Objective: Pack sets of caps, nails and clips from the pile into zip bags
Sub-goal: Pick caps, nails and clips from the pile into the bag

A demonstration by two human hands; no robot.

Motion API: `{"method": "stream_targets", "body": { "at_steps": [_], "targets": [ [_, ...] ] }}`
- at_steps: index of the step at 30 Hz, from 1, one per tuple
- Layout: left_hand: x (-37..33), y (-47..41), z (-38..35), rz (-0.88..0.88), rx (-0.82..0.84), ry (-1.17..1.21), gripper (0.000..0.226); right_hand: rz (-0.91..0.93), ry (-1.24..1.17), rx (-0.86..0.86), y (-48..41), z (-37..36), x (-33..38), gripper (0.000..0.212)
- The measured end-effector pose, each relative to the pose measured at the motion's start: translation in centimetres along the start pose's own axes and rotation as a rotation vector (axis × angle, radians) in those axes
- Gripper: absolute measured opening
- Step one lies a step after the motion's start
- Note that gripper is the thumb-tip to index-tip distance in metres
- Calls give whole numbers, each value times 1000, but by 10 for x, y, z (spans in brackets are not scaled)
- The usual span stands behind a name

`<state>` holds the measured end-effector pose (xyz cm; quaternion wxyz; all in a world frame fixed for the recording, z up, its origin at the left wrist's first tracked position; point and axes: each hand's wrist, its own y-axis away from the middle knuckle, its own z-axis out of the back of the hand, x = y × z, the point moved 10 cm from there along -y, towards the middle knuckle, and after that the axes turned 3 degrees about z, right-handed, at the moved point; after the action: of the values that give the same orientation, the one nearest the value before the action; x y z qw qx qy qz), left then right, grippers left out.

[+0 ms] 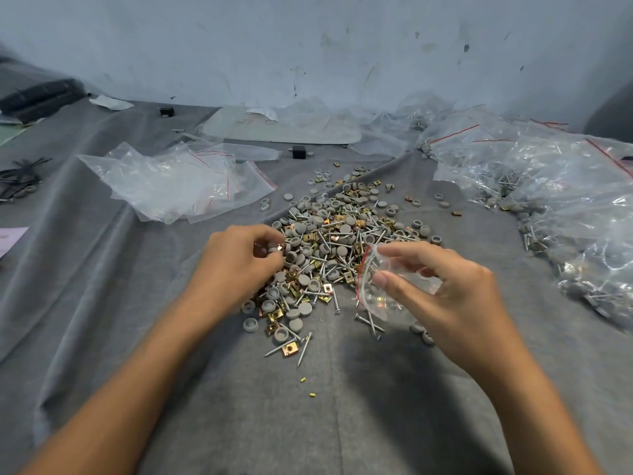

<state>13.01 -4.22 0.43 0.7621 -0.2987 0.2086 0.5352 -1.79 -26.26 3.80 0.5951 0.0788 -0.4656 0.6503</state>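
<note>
Head view: left hand (239, 258) pinching caps (273, 249) at pile (335, 241) edge, mid-cloth; right hand (452, 296) gripping clear zip bag (380, 293) just beside, mouth toward pile. Risk, judged: limp, slick film folding shut, pinched pieces spilling onto grey felt cloth (342, 406). Materials: caps matte, domed; nails (304, 349) thin, bright; clips (289, 349) squarish, brass-toned.

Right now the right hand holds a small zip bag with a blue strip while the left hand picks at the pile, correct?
Not quite. The head view shows the strip on the zip bag is red, not blue. The right hand does hold it, and the left hand picks at the pile.
</note>
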Motion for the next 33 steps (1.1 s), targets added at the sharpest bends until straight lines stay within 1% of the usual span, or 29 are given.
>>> {"method": "stream_targets", "body": {
  "at_steps": [2,5,7,9,12,15,20,22,24,27,29,31,33],
  "targets": [
    [-4,6,-1,32,30,233,19,-11,-29,-11,0,0,-1,31],
    [-27,23,-15,36,156,561,23,-26,-73,-22,0,-1,-2,27],
    [-48,37,-26,-4,245,686,25,-31,-81,-19,0,-2,-2,26],
    [-63,48,-35,-47,302,744,22,-36,-83,-10,-1,-3,-2,26],
    [-76,57,-43,-101,346,738,25,-36,-98,-6,0,-4,-1,27],
    [-83,59,-51,-105,365,719,30,-38,-108,-4,0,-4,0,26],
    [-88,59,-53,-173,348,653,39,-44,-123,-3,0,-4,-2,25],
    [-85,57,-50,-195,314,627,40,-47,-130,-5,-1,-3,-2,24],
    [-82,56,-47,-207,286,646,40,-51,-140,-6,0,-4,-3,24],
    [-83,56,-48,-208,310,695,38,-56,-152,-2,0,-5,-4,23],
    [-79,49,-38,-205,262,672,35,-56,-146,-13,1,-4,-4,23],
    [-66,37,-17,-187,153,621,27,-57,-132,-35,1,0,-6,23],
    [-44,24,5,-123,57,545,21,-58,-128,-52,1,2,-7,22]
  ]
}}
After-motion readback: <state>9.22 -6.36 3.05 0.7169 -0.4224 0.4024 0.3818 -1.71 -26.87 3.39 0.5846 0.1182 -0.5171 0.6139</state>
